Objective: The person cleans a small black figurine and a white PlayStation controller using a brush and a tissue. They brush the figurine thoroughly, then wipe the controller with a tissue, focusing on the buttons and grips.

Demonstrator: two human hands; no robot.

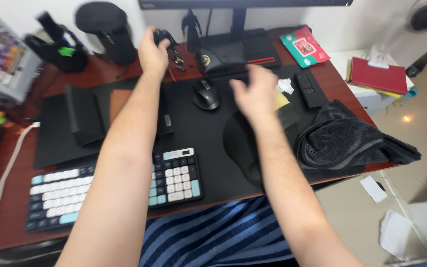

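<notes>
1. The fingers of the left hand (153,53) curl around a small black object (164,35) at the far edge of the bench (11,207), near the foot of the monitor stand (238,22); the grip looks closed on it, though the object's far side is hidden.

2. The right hand (257,94) hangs blurred above the black desk mat (198,133) with its fingers spread wide and nothing in them.

3. The work appears to be at an early stage: the small black object is in hand but remains at the back of the bench, and nothing shows where it belongs.

4. The object is dark, rounded and glossy, small enough to fit in the palm; its exact kind cannot be made out.

5. Just near of the left hand lie tiny loose bits (178,63) on the red-brown wood; a black mouse (206,94) sits between the two hands.

6. Farther right lie a remote control (310,90), a crumpled scrap of white paper (285,86) and a dark folded towel (342,138).

7. At the near left rests a keyboard (70,195) with white and blue keys; a black figurine (191,28) and a black pouch (221,57) stand at the far side.
</notes>
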